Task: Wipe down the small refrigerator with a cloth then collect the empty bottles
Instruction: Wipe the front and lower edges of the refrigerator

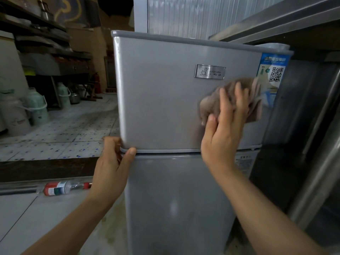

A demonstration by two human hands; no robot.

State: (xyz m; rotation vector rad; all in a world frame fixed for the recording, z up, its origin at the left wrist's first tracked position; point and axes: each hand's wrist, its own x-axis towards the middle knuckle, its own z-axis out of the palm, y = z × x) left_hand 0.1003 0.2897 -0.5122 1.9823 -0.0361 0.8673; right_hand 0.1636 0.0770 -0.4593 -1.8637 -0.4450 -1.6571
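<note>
- Small refrigerator (165, 107): a grey two-door unit standing upright on the floor; the upper door fills the centre of the view, and the lower door (174, 199) runs down below the seam.
- Right hand (224, 126): fingers spread nearly straight, pressing a brownish cloth (217, 102) flat against the upper door. The cloth lies bunched under and above the fingertips, just below the metal badge (209, 71) and touching the left edge of the blue label (274, 70).
- Left hand (114, 162): fingers curled round the lower left corner of the upper door, thumb on the seam, apparently steadying the unit.
- Governing relation: the unwiped expanse of the door lies to the left of the cloth, between the two hands, so the coming stroke probably runs leftward across the door toward the left hand.
- Empty bottle (64, 187): lies on its side on the floor, long axis roughly left-right, cap toward the refrigerator; it sits just left of the left forearm, nearer that hand, and is not yet collected.
</note>
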